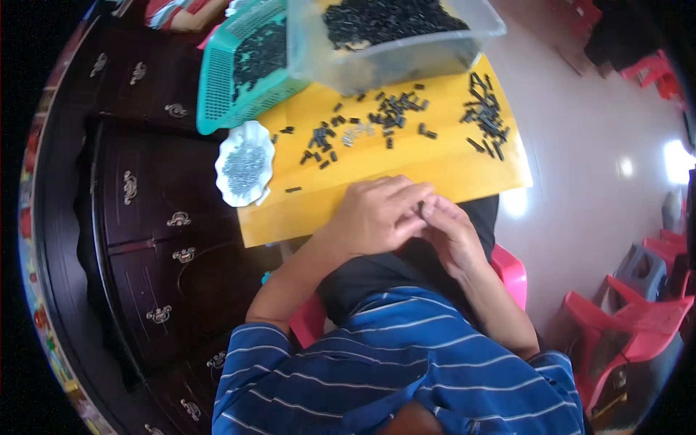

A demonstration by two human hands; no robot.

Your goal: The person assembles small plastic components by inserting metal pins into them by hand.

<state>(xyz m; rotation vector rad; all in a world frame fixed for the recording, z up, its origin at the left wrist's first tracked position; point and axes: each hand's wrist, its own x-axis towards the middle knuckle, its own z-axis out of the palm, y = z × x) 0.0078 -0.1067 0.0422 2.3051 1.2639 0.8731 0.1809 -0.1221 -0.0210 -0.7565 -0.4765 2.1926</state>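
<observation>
My left hand (380, 215) and my right hand (451, 230) meet over the table's near edge, fingers bent and pinched together. A small dark piece (422, 208) shows between their fingertips; most of it is hidden. Beyond my hands, loose short black pieces (395, 109) lie scattered on the yellow tabletop (428, 168), with a few small silvery metal pieces (354, 135) among them. At the right is a pile of longer black pieces (489, 116). A white scalloped dish (225, 148) to the left of my hands holds many tiny silvery pieces (245, 168).
A green perforated basket (217, 101) and a translucent plastic tub (384, 64), both with black pieces inside, stand at the far side. Dark drawer cabinets (145, 196) line the left. Red chairs (631, 326) stand at the right. Part of another person's arm (196, 16) shows at the top left.
</observation>
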